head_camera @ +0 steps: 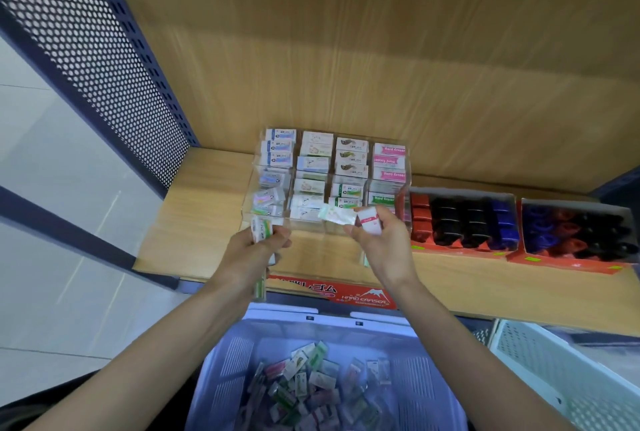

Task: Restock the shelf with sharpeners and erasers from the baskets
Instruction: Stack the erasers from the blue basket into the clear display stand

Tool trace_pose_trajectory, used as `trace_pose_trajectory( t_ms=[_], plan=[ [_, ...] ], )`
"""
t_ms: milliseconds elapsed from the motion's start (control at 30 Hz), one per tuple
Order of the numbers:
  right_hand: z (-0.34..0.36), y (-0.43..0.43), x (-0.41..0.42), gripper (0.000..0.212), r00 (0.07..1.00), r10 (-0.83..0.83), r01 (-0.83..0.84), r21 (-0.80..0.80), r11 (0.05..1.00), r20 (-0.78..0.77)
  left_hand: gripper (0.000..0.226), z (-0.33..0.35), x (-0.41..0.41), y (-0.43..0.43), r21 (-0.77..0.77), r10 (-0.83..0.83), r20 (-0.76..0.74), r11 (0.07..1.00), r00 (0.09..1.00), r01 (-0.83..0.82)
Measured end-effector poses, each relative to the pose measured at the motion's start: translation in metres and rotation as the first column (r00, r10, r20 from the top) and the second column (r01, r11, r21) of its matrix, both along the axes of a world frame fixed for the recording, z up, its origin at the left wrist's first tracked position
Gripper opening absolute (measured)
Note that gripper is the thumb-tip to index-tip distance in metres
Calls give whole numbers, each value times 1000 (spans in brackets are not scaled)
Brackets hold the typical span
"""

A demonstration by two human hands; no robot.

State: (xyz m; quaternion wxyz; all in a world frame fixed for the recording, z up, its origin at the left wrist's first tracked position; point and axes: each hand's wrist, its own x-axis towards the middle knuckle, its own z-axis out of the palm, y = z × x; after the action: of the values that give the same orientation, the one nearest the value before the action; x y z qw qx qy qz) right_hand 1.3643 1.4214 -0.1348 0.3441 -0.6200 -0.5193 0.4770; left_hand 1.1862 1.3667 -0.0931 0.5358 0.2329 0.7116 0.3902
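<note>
Head view: eraser packs are gripped in the left hand and two erasers are pinched in the right hand, both just in front of a clear tray on a wooden shelf. Boxed sharpeners are ranged to the right. A blue basket is seen nearest, and floor tiles to the left.

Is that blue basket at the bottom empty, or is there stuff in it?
Not empty. Loose wrapped erasers lie scattered across the bottom of the blue basket.

Matt wood-grain on shelf; clear glossy plastic for organiser; slotted smooth plastic basket; perforated metal panel; cardboard trays.
</note>
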Motion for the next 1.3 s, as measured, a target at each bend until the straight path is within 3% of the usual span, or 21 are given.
trace_pose_trajectory(
  t_ms=[100, 200, 300, 533, 600, 667, 767, 833, 867, 1067, 1167, 1300],
  plan=[
    [-14, 25, -19, 12, 995, 29, -30, 5, 1000, 95, 5, -2, -14, -5, -19, 23, -14, 1000, 1000, -23],
    [-21, 45, -36, 40, 949, 74, -83, 15, 996, 305, 6, -4, -22, -6, -24, 59, -11, 998, 998, -59],
    [-24, 59, -48, 32, 866, 138, -193, 67, 979, 480, 6, -1, -25, -6, -18, 65, 28, 998, 998, -64],
    [-32, 74, -52, 35, 706, 329, -343, -105, 934, 627, 21, 0, -31, -9, 11, 64, 78, 998, 995, -65],
    [-30, 72, -50, 37, 709, 364, -375, -115, 920, 604, 24, -1, -33, -11, 17, 49, 83, 999, 995, -51],
    [-29, 65, -48, 34, 808, 328, -348, -52, 936, 490, 25, -1, -33, -12, 26, 35, 114, 999, 993, -38],
    [-17, 47, -44, 33, 976, 208, -207, -10, 978, 73, 24, -1, -32, -13, 35, 22, 136, 999, 990, -27],
    [-6, 33, -41, 45, 964, 147, -170, -88, 982, -223, 25, -1, -31, -13, 33, 15, 110, 999, 994, -19],
    [-2, 26, -39, 48, 948, 135, -171, -102, 980, -288, 25, -1, -30, -12, 34, 13, 95, 999, 995, -17],
    [13, -5, -33, 33, 934, 164, -188, -48, 981, -317, 20, 3, -22, -10, 62, 7, 74, 998, 997, -12],
    [14, -15, -28, 38, 935, 250, -237, 83, 968, -251, 12, 3, -18, -9, 82, -8, 80, 997, 997, 2],
    [10, -23, -25, 39, 942, 311, -266, 280, 922, -129, 18, 3, -8, -8, 112, -83, 99, 991, 992, 71]
  ],
)
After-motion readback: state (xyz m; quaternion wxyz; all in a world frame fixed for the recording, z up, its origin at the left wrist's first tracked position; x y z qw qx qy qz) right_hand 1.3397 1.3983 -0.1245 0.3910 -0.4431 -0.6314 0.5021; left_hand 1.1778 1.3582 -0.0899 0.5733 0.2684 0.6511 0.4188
